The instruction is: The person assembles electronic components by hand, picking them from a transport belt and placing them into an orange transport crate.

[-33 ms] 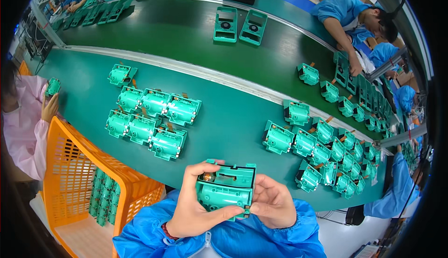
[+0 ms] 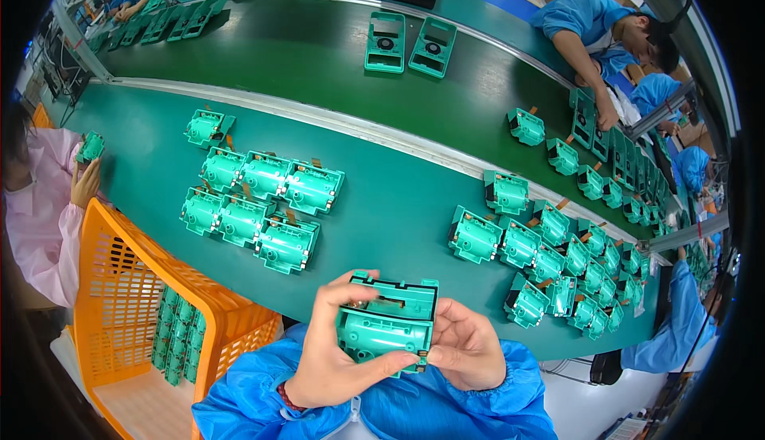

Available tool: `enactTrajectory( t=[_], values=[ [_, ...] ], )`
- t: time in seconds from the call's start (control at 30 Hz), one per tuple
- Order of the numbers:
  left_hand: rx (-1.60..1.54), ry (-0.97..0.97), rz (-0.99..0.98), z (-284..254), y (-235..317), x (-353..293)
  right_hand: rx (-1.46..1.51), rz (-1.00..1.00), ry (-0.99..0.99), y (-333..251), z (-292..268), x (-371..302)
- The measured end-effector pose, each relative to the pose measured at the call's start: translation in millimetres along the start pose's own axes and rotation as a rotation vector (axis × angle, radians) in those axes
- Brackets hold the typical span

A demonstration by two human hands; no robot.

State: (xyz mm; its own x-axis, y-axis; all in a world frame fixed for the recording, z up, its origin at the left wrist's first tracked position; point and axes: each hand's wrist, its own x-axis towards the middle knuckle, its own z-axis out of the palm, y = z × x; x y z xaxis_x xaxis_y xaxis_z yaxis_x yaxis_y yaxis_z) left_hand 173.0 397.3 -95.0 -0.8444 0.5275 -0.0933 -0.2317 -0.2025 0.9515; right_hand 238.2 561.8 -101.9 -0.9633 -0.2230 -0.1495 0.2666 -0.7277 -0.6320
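Note:
Close in front of me I hold a green plastic housing (image 2: 384,340), with a rounded barrel-like section toward me and a dark-lined open recess behind it. My left hand (image 2: 335,352) wraps its left side, the thumb along the front lower edge and the index finger bent over the recess. Beside the right end, my right hand (image 2: 466,346) has its thumb pressed on the lower right corner near small metal contacts; the fingers behind are partly hidden. On the table to the left lie several similar housings (image 2: 287,242) with orange-brown flex strips, and a larger group of housings (image 2: 519,242) lies to the right.
An orange plastic crate (image 2: 151,257) at lower left holds stacked green parts. Beyond a metal rail (image 2: 319,121), a dark green conveyor belt (image 2: 263,50) carries flat green casings (image 2: 386,42). A person in pink (image 2: 44,201) sits left; a person in blue (image 2: 594,30) works far right.
My left index finger has moved slightly right over the recess, covering the copper-coloured piece seen there before. The housing has shifted very slightly; my right hand stays put.

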Motion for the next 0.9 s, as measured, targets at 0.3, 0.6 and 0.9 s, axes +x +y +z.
enactTrajectory(
  t=[0.3,0.6,0.9],
  values=[
    [0.249,0.022,0.262,2,6,-2,-0.016,0.021,0.029,1,9,-6],
    [0.349,0.111,0.287,2,4,-2,-0.340,-0.039,0.023,-4,11,-5],
    [0.475,0.080,0.349,0,6,0,-0.426,-0.004,0.077,-9,13,-3]
  ],
)
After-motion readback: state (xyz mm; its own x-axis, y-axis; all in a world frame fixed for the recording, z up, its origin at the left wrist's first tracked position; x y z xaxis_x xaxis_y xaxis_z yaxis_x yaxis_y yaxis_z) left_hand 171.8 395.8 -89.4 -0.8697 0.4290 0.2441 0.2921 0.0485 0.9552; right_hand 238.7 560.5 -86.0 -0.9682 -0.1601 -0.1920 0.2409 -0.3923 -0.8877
